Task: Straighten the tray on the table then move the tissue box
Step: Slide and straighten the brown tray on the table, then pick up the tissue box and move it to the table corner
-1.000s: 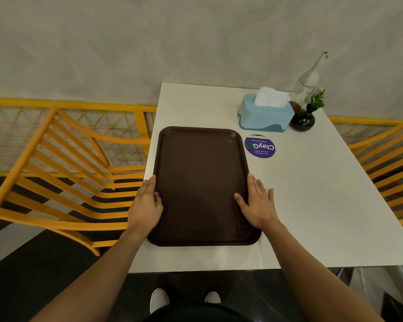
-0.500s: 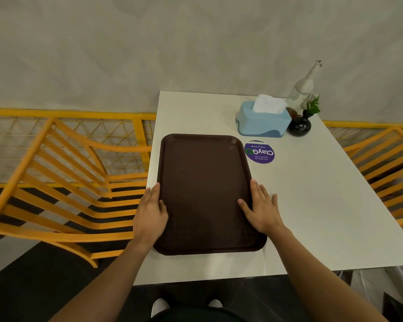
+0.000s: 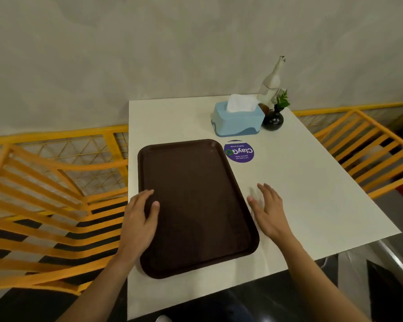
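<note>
A dark brown tray (image 3: 193,201) lies flat on the left half of the white table (image 3: 300,194), its long side running away from me. My left hand (image 3: 141,219) rests on the tray's left rim, thumb on the tray's inside. My right hand (image 3: 269,211) hovers just right of the tray with fingers spread, off the rim and holding nothing. A light blue tissue box (image 3: 237,120) with a white tissue sticking out stands at the table's far side, beyond the tray.
A round purple sticker (image 3: 239,152) lies between tray and tissue box. A black vase with a green sprig (image 3: 273,118) and a pale bottle (image 3: 271,83) stand right of the box by the wall. Orange slatted chairs (image 3: 44,205) flank the table on both sides.
My right hand has come off the tray's right rim and moved slightly right. My left hand stays on the left rim. The view has shifted, so the tray appears lower and further right.
</note>
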`<action>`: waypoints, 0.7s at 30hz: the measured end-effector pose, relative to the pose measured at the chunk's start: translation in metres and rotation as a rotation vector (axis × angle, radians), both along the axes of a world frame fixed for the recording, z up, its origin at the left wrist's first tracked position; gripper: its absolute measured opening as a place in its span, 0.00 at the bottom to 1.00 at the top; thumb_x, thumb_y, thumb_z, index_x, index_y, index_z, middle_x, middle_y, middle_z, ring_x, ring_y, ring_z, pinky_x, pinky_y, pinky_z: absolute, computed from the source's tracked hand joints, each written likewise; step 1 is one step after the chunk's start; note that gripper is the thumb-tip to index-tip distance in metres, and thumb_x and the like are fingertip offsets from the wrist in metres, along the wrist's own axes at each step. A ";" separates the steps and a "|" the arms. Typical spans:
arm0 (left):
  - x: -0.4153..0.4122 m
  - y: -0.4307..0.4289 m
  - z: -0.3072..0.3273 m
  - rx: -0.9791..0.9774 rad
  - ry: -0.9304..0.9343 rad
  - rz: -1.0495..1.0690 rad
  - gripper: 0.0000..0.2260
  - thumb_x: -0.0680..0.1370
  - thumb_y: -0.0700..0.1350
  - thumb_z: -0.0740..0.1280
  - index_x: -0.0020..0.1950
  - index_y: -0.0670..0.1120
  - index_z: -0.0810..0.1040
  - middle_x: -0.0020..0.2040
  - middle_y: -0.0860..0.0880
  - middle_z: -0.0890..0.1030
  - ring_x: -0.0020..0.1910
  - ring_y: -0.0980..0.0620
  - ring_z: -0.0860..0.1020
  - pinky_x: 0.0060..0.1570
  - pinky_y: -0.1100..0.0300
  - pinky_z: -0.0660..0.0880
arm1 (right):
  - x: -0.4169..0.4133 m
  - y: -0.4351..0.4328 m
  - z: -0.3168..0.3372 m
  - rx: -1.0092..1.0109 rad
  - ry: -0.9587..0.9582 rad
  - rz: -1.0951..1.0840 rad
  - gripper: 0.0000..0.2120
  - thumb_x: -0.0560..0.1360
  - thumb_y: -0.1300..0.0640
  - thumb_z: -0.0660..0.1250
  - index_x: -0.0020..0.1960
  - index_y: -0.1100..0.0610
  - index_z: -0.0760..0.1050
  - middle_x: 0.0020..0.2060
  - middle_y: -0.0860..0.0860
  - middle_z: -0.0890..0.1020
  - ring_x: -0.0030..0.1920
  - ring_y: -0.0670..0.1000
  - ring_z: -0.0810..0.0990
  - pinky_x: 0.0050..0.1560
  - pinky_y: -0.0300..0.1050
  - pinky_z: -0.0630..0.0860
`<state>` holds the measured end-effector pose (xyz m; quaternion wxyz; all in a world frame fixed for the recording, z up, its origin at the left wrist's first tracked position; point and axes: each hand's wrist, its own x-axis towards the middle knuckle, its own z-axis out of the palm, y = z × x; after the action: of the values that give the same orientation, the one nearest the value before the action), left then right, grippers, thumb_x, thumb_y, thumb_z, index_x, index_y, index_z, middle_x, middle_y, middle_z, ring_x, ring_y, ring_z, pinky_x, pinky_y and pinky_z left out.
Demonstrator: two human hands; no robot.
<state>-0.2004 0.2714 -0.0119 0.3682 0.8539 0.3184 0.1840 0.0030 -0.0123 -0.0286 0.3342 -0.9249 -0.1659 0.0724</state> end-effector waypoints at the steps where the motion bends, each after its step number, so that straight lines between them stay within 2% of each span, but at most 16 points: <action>1: 0.010 -0.002 0.003 -0.002 -0.002 -0.021 0.19 0.83 0.50 0.63 0.73 0.48 0.72 0.72 0.47 0.73 0.72 0.47 0.69 0.71 0.48 0.68 | 0.002 -0.001 0.001 0.010 -0.009 -0.015 0.31 0.82 0.38 0.58 0.80 0.51 0.61 0.80 0.51 0.61 0.80 0.54 0.55 0.77 0.58 0.57; 5: 0.062 -0.014 0.017 0.001 -0.039 -0.103 0.19 0.81 0.47 0.66 0.73 0.49 0.73 0.70 0.49 0.73 0.71 0.49 0.70 0.69 0.52 0.68 | 0.031 -0.001 0.005 0.027 -0.037 -0.073 0.29 0.82 0.40 0.62 0.78 0.49 0.64 0.79 0.50 0.63 0.78 0.54 0.60 0.75 0.55 0.61; 8: 0.119 -0.021 0.029 0.025 -0.084 -0.145 0.20 0.81 0.48 0.66 0.73 0.50 0.73 0.69 0.51 0.74 0.69 0.51 0.71 0.66 0.58 0.65 | 0.072 0.005 0.011 0.070 -0.075 -0.090 0.28 0.81 0.41 0.64 0.77 0.48 0.65 0.78 0.49 0.64 0.77 0.54 0.63 0.73 0.56 0.67; 13: 0.225 -0.036 0.041 0.011 -0.147 -0.121 0.22 0.78 0.46 0.70 0.73 0.46 0.73 0.67 0.47 0.76 0.68 0.48 0.74 0.68 0.59 0.66 | 0.164 0.023 0.024 0.129 -0.107 -0.019 0.29 0.80 0.43 0.68 0.77 0.50 0.66 0.77 0.51 0.67 0.75 0.54 0.65 0.71 0.57 0.71; 17: 0.303 -0.044 0.039 -0.066 -0.134 -0.110 0.33 0.76 0.50 0.73 0.78 0.49 0.65 0.73 0.47 0.70 0.71 0.50 0.70 0.64 0.61 0.65 | 0.245 0.046 0.032 0.171 -0.127 0.021 0.31 0.80 0.47 0.69 0.79 0.51 0.62 0.78 0.52 0.65 0.76 0.55 0.64 0.72 0.50 0.64; 21: 0.366 -0.039 0.031 -0.114 -0.103 -0.038 0.45 0.71 0.54 0.78 0.81 0.50 0.55 0.77 0.46 0.64 0.74 0.48 0.65 0.64 0.59 0.63 | 0.313 0.069 0.030 0.241 -0.108 0.095 0.36 0.79 0.46 0.70 0.80 0.52 0.57 0.78 0.52 0.64 0.76 0.55 0.64 0.73 0.53 0.64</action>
<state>0.1652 0.2329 0.0186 0.4353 0.8269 0.2928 0.2025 0.3157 0.0566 0.0009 0.4295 -0.8719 -0.2345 0.0179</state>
